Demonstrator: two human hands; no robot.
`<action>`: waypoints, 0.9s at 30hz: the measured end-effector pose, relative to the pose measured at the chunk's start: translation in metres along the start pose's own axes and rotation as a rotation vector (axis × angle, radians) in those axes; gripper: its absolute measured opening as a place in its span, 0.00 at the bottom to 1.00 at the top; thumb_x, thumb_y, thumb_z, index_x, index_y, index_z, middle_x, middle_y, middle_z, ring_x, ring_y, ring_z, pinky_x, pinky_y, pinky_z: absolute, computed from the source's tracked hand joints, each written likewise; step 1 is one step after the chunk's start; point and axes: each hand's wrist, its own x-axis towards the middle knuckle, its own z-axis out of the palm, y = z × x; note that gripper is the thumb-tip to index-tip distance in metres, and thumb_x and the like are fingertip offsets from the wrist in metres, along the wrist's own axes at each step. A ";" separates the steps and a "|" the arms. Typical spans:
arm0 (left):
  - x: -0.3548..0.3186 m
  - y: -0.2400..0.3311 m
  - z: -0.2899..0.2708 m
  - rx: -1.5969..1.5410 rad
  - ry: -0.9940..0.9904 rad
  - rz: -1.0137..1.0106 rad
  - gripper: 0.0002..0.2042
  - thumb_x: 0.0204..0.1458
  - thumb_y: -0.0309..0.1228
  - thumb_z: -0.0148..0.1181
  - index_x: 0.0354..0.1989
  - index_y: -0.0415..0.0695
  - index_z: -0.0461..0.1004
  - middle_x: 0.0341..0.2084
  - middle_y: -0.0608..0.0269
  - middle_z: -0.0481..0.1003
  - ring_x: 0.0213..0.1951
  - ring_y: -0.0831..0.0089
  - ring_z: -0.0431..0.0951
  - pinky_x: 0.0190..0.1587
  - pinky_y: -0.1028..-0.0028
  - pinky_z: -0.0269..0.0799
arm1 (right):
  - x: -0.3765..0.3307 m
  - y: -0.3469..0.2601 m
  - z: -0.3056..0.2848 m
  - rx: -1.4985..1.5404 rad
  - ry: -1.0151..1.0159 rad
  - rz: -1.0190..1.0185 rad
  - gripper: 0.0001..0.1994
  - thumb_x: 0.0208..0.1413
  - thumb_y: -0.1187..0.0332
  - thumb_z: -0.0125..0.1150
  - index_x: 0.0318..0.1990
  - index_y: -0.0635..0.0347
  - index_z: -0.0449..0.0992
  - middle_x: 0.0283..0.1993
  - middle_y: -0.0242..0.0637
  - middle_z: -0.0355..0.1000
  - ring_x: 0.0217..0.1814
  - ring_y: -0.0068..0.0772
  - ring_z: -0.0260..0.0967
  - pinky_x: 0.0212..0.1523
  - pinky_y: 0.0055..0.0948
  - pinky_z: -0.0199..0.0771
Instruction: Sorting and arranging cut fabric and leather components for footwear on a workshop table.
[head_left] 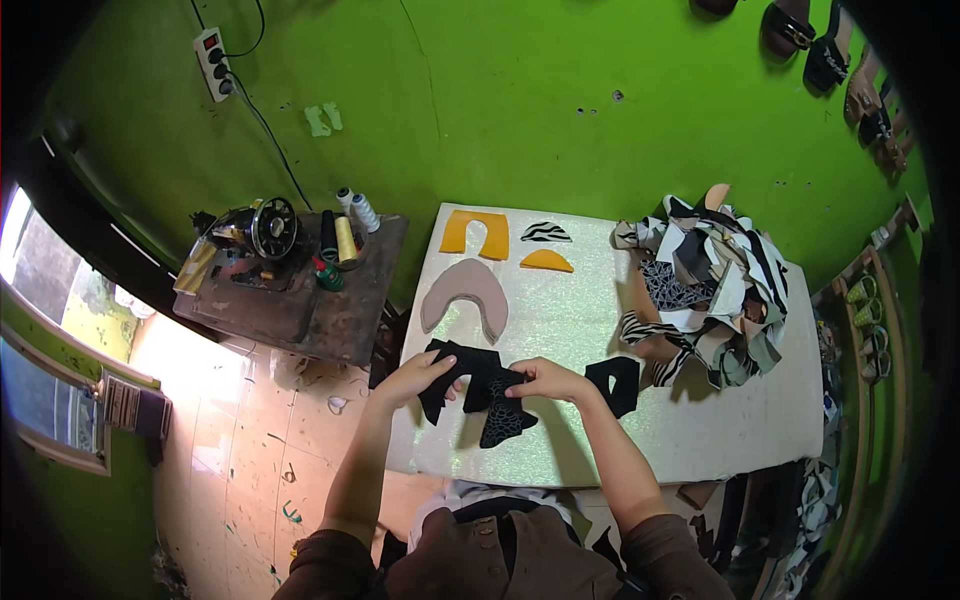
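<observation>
Over the near part of the white table, my left hand (428, 378) and my right hand (546, 380) hold black fabric scraps (482, 378) between them. The lower scrap carries a pale web-like pattern. My left thumb lies on top of the dark cloth, fingers beneath it; my right fingers pinch its other side. Another black piece with a hole (626, 388) lies just right of my right wrist. Beyond my hands rest a beige arch-shaped piece (466, 290), a yellow arch-shaped piece (460, 228), a yellow half-moon piece (547, 261) and a zebra-striped half-moon piece (546, 233).
A big heap of mixed scraps (715, 290) covers the right side of the white table (560, 455). At left stands a sewing machine (245, 232) on a dark wooden table (350, 325) with thread cones (347, 240). Sandals (828, 55) hang on the green wall; a power strip (211, 64) hangs there too.
</observation>
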 end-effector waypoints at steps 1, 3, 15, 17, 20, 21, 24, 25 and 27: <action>0.002 -0.010 -0.005 -0.069 0.038 0.000 0.14 0.61 0.39 0.44 0.41 0.40 0.68 0.25 0.62 0.74 0.25 0.75 0.75 0.30 0.76 0.74 | 0.000 0.002 0.005 0.126 0.013 -0.006 0.08 0.51 0.68 0.62 0.35 0.62 0.75 0.25 0.21 0.68 0.28 0.10 0.60 0.30 0.16 0.61; 0.002 -0.027 -0.011 -0.110 0.047 -0.016 0.14 0.61 0.39 0.44 0.41 0.40 0.68 0.26 0.61 0.74 0.26 0.74 0.76 0.31 0.75 0.74 | 0.012 0.032 0.013 0.205 0.085 0.010 0.07 0.52 0.70 0.61 0.37 0.61 0.74 0.26 0.21 0.68 0.28 0.11 0.60 0.29 0.15 0.59; 0.035 -0.083 -0.027 -0.018 0.495 0.122 0.10 0.57 0.30 0.50 0.40 0.35 0.71 0.29 0.66 0.73 0.32 0.81 0.70 0.35 0.80 0.65 | 0.069 0.080 0.038 -0.091 0.759 -0.026 0.08 0.55 0.71 0.53 0.41 0.61 0.72 0.32 0.36 0.71 0.32 0.29 0.69 0.35 0.26 0.68; 0.041 -0.094 -0.035 0.057 0.551 0.138 0.10 0.56 0.29 0.51 0.39 0.35 0.71 0.29 0.66 0.73 0.31 0.81 0.70 0.34 0.79 0.64 | 0.074 0.072 0.048 -0.314 0.843 -0.054 0.08 0.55 0.71 0.53 0.42 0.59 0.71 0.33 0.40 0.71 0.32 0.35 0.70 0.35 0.30 0.69; 0.048 -0.099 -0.035 0.209 0.563 0.181 0.10 0.56 0.30 0.51 0.39 0.34 0.71 0.28 0.65 0.73 0.31 0.82 0.69 0.34 0.79 0.64 | 0.073 0.064 0.055 -0.675 0.953 -0.180 0.10 0.56 0.71 0.51 0.44 0.59 0.69 0.34 0.44 0.68 0.37 0.46 0.69 0.38 0.38 0.68; 0.050 -0.098 -0.033 0.281 0.587 0.188 0.10 0.55 0.29 0.52 0.39 0.34 0.71 0.28 0.62 0.73 0.30 0.78 0.71 0.34 0.78 0.65 | 0.072 0.063 0.056 -0.703 0.938 -0.111 0.11 0.56 0.69 0.51 0.45 0.59 0.68 0.35 0.45 0.68 0.38 0.49 0.68 0.37 0.40 0.68; 0.047 -0.096 -0.027 0.535 0.686 0.242 0.11 0.52 0.27 0.53 0.41 0.34 0.71 0.30 0.56 0.73 0.32 0.69 0.73 0.36 0.73 0.67 | 0.071 0.064 0.061 -0.768 0.978 -0.042 0.13 0.55 0.67 0.52 0.46 0.60 0.67 0.37 0.46 0.67 0.40 0.50 0.67 0.38 0.41 0.68; 0.046 -0.093 -0.023 0.719 0.756 0.294 0.12 0.50 0.26 0.55 0.43 0.35 0.71 0.32 0.52 0.72 0.34 0.63 0.73 0.38 0.70 0.68 | 0.071 0.065 0.062 -0.805 1.037 -0.045 0.14 0.54 0.66 0.53 0.46 0.60 0.67 0.37 0.47 0.67 0.41 0.50 0.66 0.40 0.41 0.67; 0.034 -0.074 -0.005 0.953 0.862 0.320 0.14 0.49 0.27 0.54 0.45 0.39 0.71 0.37 0.52 0.71 0.39 0.61 0.72 0.43 0.67 0.66 | 0.066 0.065 0.061 -0.868 1.095 -0.044 0.15 0.54 0.64 0.54 0.46 0.62 0.67 0.37 0.47 0.67 0.41 0.49 0.66 0.41 0.41 0.67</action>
